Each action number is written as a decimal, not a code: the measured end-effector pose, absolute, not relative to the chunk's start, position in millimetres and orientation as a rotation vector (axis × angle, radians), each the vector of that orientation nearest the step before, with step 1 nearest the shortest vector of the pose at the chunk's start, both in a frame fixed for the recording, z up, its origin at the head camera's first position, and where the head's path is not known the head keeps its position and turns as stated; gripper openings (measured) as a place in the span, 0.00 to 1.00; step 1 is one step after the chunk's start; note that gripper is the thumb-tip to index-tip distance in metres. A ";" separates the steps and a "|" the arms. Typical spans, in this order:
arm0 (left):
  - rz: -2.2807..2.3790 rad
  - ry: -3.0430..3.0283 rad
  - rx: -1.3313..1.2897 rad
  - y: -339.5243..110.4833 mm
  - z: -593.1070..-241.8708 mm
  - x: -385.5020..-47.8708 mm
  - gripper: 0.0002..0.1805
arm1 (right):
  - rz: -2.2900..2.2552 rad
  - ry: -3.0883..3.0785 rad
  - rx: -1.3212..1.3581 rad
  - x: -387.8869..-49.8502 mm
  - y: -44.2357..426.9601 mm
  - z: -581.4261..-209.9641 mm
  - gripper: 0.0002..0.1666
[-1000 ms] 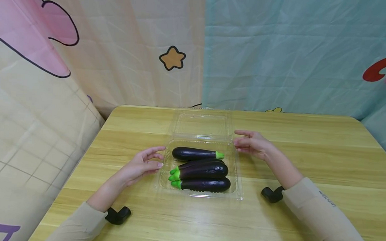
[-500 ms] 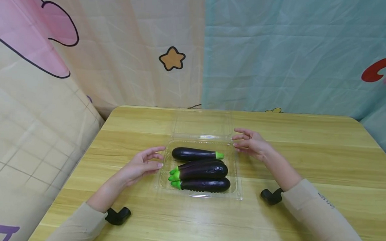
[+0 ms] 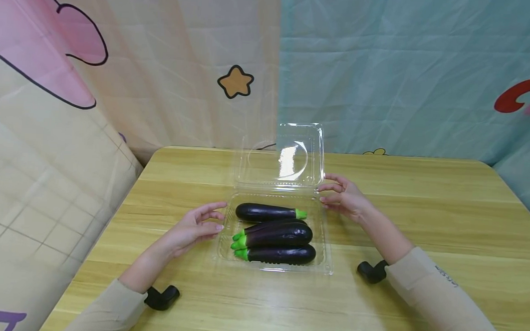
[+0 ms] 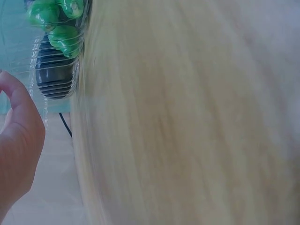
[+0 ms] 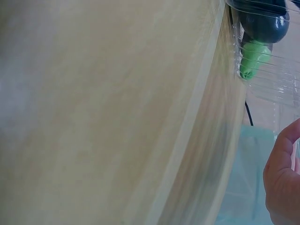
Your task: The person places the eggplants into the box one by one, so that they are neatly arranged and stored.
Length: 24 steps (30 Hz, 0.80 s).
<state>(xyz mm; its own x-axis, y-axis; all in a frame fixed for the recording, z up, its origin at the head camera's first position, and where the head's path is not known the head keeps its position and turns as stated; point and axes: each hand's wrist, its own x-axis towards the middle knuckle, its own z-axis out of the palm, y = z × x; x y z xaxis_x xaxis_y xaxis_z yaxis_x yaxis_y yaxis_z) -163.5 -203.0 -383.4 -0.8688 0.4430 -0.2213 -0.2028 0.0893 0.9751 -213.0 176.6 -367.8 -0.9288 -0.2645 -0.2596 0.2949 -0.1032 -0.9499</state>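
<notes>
A clear plastic clamshell box [image 3: 272, 267] lies on the table with its transparent lid [image 3: 317, 158] raised, tilted up at the back hinge. Inside the base are several dark eggplants: one at the back [image 3: 264, 212] has its green stem to the right, and a stacked group in front [image 3: 281, 234] has stems to the left. My left hand [image 3: 194, 228] is at the base's left side, fingers loosely extended, fingertips at the wall. On the other side my right hand [image 3: 346, 197] has its fingers extended at the lid's lower right corner; whether they touch it is unclear.
The box stands mid-way on a wooden table [image 3: 402, 207]. Behind the table's far edge hangs a patterned curtain [image 3: 364, 66]. Black angled pieces stick out by the left wrist [image 3: 162, 297] and the right wrist [image 3: 372, 272].
The lid has swung up from lying flat at the back to a raised tilt. My right hand has shifted slightly up and left; the left hand and the eggplants have stayed put.
</notes>
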 end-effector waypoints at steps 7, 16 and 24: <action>1.835 1.900 0.234 -202.9 -382.2 -162.9 0.34 | -2.111 1.815 0.000 -211.8 176.4 -368.1 0.34; 1.830 1.893 0.233 -203.7 -383.3 -164.0 0.35 | -2.093 1.866 -0.072 -211.9 176.7 -368.8 0.24; 1.842 1.866 0.221 -203.8 -381.8 -164.3 0.34 | -2.081 1.881 -0.096 -211.9 177.7 -368.2 0.21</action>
